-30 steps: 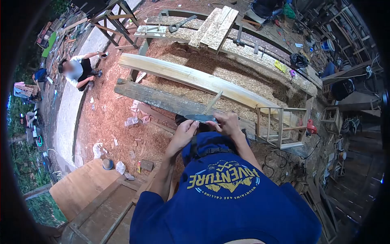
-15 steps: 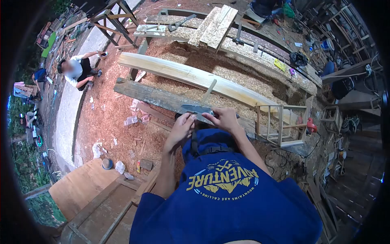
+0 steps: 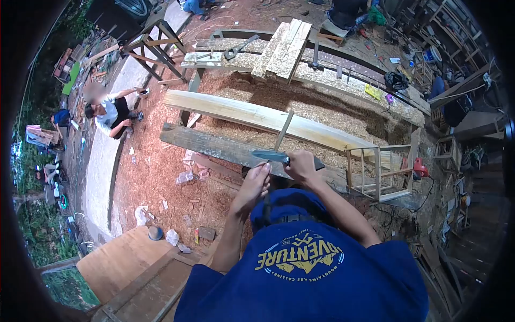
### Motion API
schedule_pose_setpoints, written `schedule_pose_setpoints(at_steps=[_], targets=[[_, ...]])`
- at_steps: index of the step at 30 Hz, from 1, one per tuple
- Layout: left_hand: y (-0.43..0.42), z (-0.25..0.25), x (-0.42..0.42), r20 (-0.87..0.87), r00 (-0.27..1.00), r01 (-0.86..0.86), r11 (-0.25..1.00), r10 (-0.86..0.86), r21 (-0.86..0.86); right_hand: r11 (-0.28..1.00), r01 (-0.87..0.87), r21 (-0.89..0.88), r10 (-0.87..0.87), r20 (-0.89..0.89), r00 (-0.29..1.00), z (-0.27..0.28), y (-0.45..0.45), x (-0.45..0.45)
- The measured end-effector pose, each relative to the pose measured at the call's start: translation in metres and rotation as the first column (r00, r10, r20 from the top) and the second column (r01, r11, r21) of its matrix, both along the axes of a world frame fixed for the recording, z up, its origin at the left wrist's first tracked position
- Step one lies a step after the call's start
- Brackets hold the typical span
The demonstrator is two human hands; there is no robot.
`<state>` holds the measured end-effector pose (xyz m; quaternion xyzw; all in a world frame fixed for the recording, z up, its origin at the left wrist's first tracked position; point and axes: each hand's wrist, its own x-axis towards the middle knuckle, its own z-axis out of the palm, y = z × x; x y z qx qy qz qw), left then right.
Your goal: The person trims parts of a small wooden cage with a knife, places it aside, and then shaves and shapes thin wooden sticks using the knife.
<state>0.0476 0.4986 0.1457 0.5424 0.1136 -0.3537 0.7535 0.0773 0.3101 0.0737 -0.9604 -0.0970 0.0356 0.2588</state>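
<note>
My right hand (image 3: 302,167) is wrapped round the handle of a knife (image 3: 270,155), whose broad grey blade points left over a weathered plank (image 3: 214,145). Just below the blade is my left hand (image 3: 254,187), thumb and fingers pinched together. Whatever they hold is too small to make out. A thin wooden stick (image 3: 282,131) slants up from beside the blade towards a pale beam (image 3: 247,111). Both hands are close together in front of my body.
Beyond the beam, a shavings-covered bench carries loose boards (image 3: 284,49), a handsaw (image 3: 236,49) and a hammer (image 3: 315,58). A small wooden frame (image 3: 379,172) stands at right. Another person (image 3: 110,114) crouches at left. Plywood (image 3: 120,263) lies lower left.
The view has shifted, so the scene sits lower and further right. My right hand has turned and closed round the knife's handle; the left fingers remain pinched, now just under the blade.
</note>
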Motion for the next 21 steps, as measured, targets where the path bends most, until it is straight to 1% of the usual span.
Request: schedule_pose_setpoints(at_steps=[2, 3, 5, 7, 8, 9, 10, 11, 14, 15, 18, 20, 21], targets=[[-0.008, -0.009, -0.001, 0.006, 1.000, -0.028, 0.999, 0.028, -0.016, 0.993, 0.105, 0.062, -0.110, 0.081, 0.991, -0.013, 0.006, -0.006], [-0.012, -0.011, -0.001, 0.018, 0.999, -0.046, 0.999, 0.047, -0.013, 0.980, 0.156, 0.122, -0.174, 0.163, 0.971, -0.008, 0.011, -0.008], [-0.013, -0.022, -0.001, 0.045, 0.996, -0.082, 0.996, 0.082, -0.019, 0.972, 0.185, 0.143, -0.202, 0.120, 0.972, -0.027, 0.015, -0.010], [-0.010, -0.034, -0.003, 0.349, 0.937, -0.088, 0.962, -0.007, 0.258, 0.957, 0.218, 0.190, -0.242, 0.111, 0.964, -0.009, 0.021, -0.016], [-0.008, -0.040, -0.004, 0.476, 0.876, -0.127, 0.915, -0.077, 0.383, 0.964, 0.195, 0.183, -0.211, 0.070, 0.975, -0.011, 0.017, -0.017], [-0.004, -0.034, -0.004, 0.541, 0.833, -0.134, 0.906, -0.117, 0.402, 0.969, 0.172, 0.177, -0.179, 0.022, 0.984, -0.015, 0.013, -0.020], [0.001, -0.023, -0.004, 0.599, 0.785, -0.143, 0.896, -0.157, 0.422, 0.974, 0.147, 0.173, -0.145, -0.027, 0.989, -0.002, 0.014, -0.021], [0.007, -0.014, -0.002, 0.654, 0.731, -0.156, 0.884, -0.197, 0.441, 0.962, 0.150, 0.228, -0.122, -0.133, 0.984, 0.015, 0.014, -0.027], [0.028, -0.004, 0.003, 0.595, 0.712, 0.000, 0.849, -0.371, 0.529, 0.945, 0.037, 0.325, 0.052, -0.260, 0.964, 0.004, 0.006, -0.034], [0.031, -0.004, 0.003, 0.584, 0.719, 0.025, 0.853, -0.377, 0.521, 0.935, 0.058, 0.350, 0.033, -0.250, 0.968, 0.002, 0.010, -0.035], [0.033, -0.013, -0.004, 0.626, 0.715, -0.005, 0.894, -0.310, 0.448, 0.969, 0.018, 0.245, 0.049, -0.267, 0.963, 0.010, 0.009, -0.031], [0.022, -0.017, -0.014, 0.447, 0.884, -0.020, 0.944, -0.136, 0.329, 0.985, 0.023, 0.170, 0.003, -0.151, 0.988, 0.007, 0.016, -0.023], [0.016, -0.018, -0.019, 0.336, 0.940, -0.041, 0.961, -0.055, 0.272, 0.990, 0.031, 0.136, -0.019, -0.090, 0.996, 0.004, 0.020, -0.021]])
